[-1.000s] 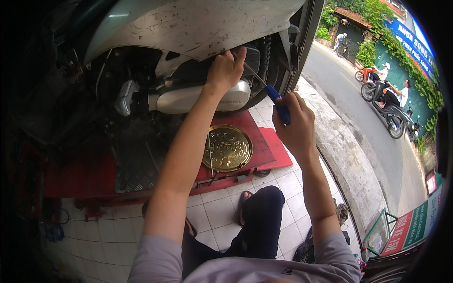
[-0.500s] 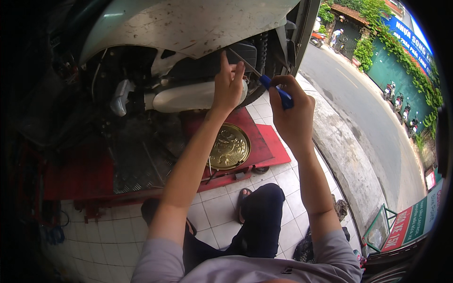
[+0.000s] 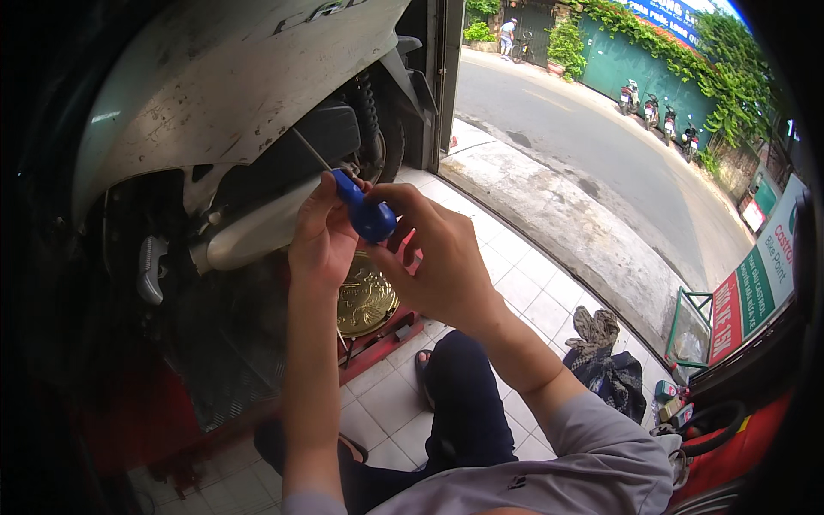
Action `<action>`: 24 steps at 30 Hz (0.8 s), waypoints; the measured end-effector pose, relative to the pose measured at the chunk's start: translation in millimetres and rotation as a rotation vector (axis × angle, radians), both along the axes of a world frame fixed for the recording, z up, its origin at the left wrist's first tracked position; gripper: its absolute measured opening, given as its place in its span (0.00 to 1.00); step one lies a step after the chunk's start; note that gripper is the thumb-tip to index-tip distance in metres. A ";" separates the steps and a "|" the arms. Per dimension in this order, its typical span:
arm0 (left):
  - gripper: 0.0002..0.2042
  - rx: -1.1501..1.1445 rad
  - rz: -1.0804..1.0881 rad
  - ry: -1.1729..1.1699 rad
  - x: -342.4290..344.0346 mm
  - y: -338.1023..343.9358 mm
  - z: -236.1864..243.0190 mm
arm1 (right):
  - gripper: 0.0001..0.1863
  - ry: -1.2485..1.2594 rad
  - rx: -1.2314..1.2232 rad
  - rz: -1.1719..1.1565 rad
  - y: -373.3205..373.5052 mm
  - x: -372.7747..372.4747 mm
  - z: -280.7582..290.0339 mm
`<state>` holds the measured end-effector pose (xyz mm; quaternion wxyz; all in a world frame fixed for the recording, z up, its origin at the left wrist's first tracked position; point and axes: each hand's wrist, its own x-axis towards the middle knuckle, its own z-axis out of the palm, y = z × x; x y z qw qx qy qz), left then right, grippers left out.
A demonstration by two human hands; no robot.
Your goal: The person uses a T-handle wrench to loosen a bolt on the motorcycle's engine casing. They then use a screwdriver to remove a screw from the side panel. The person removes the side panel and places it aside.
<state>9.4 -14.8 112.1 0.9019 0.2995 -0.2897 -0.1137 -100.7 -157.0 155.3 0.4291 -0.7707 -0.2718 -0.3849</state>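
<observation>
A screwdriver with a blue handle (image 3: 371, 218) points up and left, its thin metal shaft reaching the lower edge of the motorbike's scuffed pale body panel (image 3: 206, 94). What the tip touches is too small to make out. At the front of the handle, my left hand (image 3: 322, 240) closes with thumb and fingers. Curled fingers of my right hand (image 3: 442, 262) surround the handle's rounded end, the palm standing off it. Beyond my hands lies the bike's silver exhaust cover (image 3: 257, 225), partly hidden by the left hand.
The bike stands on a red lift platform (image 3: 386, 348), where a round gold tray (image 3: 365, 300) lies. A footrest (image 3: 152, 268) juts out at left. Dark cloth (image 3: 611, 382) lies on white floor tiles at right, near a sign (image 3: 755, 283). A street (image 3: 566, 120) runs outside.
My left hand has gone from beside the screwdriver's tip to the front of its handle. My right hand has shifted to the handle's end with a looser grip. The view has turned right.
</observation>
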 end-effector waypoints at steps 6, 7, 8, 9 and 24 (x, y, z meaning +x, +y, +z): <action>0.19 -0.105 -0.060 0.046 -17.7 -10.5 6.5 | 0.16 -0.043 -0.117 -0.254 3.6 7.7 -12.9; 0.20 -0.140 -0.069 0.044 -12.2 -8.7 -1.1 | 0.16 -0.075 -0.150 -0.291 4.1 8.3 -12.0; 0.21 -0.163 -0.059 0.042 -9.8 -2.5 -4.2 | 0.19 0.011 -0.168 -0.308 9.1 5.3 -8.8; 0.21 -0.111 -0.042 0.043 -9.1 3.5 -6.4 | 0.19 -0.064 -0.102 -0.263 10.1 3.4 -4.1; 0.18 -0.011 -0.034 0.146 -5.6 -0.5 1.8 | 0.21 -0.200 -0.045 -0.090 -3.7 -4.8 6.6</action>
